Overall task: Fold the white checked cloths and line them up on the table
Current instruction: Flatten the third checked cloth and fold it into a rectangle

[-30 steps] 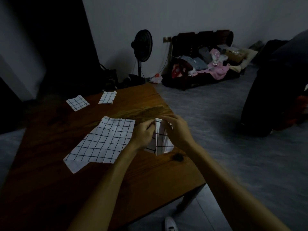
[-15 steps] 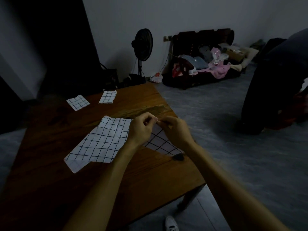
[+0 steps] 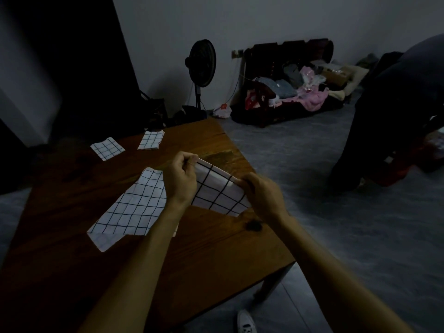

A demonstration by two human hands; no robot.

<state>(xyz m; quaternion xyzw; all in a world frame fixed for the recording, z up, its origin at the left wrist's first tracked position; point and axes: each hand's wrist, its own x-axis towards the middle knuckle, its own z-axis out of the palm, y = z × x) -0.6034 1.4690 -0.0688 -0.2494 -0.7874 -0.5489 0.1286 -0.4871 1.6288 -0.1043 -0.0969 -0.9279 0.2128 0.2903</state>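
On the wooden table [image 3: 197,255], left hand [image 3: 180,180] and right hand [image 3: 263,197] pinch a folded checked cloth [image 3: 217,191], a flat cloth [image 3: 134,207] at 9 o'clock.

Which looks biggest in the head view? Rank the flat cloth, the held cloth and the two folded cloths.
1. Flat cloth.
2. Held cloth, partly hidden by both hands.
3. Two folded cloths: alike, and farther away, so unranked.

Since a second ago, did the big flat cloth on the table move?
No. The big flat cloth lies where it was, beside the table's dark knot; only the held cloth changed.
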